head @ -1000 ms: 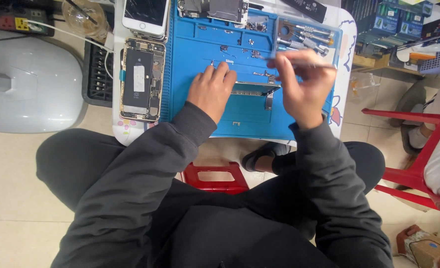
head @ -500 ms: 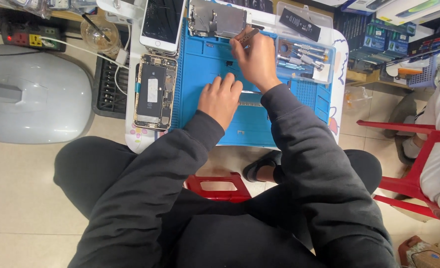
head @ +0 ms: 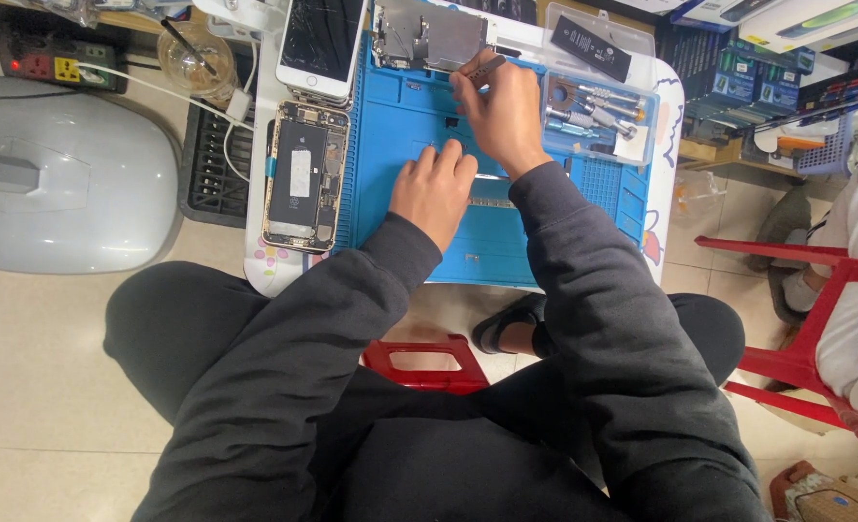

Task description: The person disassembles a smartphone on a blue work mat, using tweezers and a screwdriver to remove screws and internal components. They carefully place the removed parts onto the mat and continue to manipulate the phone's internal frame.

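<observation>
Right hand (head: 498,106): fingers curled together, pinching tweezers (head: 484,68). Tips of the tweezers point up and left, at the lower right edge of the metal plate (head: 429,37); whether they touch it cannot be told. Heel of the hand rests over the blue mat (head: 390,126).

Left hand (head: 434,188): holds nothing. Palm down on the mat, fingers loosely bent and close together, just below and left of the right hand. Both sleeves are dark.

Metal plate: lies at the top edge of the mat, silver, with cut-outs, flat.

Mat: blue, with small moulded compartments along the top and right, covers most of the small white desk (head: 260,213). A few small dark parts sit loose on it near the hands; too small to identify.

Right of the right hand: clear tray (head: 598,121) holding screwdrivers, lying on the mat's upper right corner. Above it a black flat battery (head: 591,48) on a clear lid.

Left of the mat: opened phone body (head: 305,176), insides up, lying flat on the desk. Above it a white phone (head: 322,43), screen up, dark.

Off the desk, left: grey rounded housing (head: 66,179) on the floor, power strip (head: 47,66) above it, plastic cup (head: 195,56).

Below the desk: red stool (head: 424,362) between the person's knees. Right edge: red chair (head: 806,319) with another person seated.
</observation>
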